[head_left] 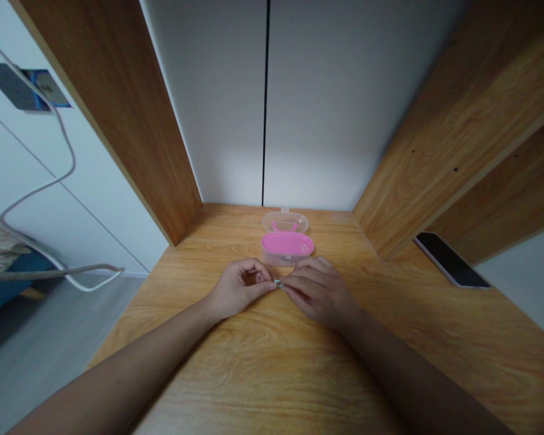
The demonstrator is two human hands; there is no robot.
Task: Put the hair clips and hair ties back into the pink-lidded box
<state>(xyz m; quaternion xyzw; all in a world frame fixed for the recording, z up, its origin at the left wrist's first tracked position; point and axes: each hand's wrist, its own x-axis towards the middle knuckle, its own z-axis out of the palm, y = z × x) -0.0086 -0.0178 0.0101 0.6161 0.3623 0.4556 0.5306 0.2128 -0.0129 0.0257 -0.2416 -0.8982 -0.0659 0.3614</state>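
Note:
My left hand and my right hand rest on the wooden desk, their fingertips meeting in a pinch around a tiny metallic object; I cannot make out what it is. Both hands have curled fingers. Just behind them stands a small clear plastic case with a pink insert, its clear lid tilted open towards the back wall.
A dark phone lies on the desk at the right, under a wooden shelf. Wooden side panels close in the desk on both sides. A white cable hangs from a wall socket at the left, beyond the desk's edge.

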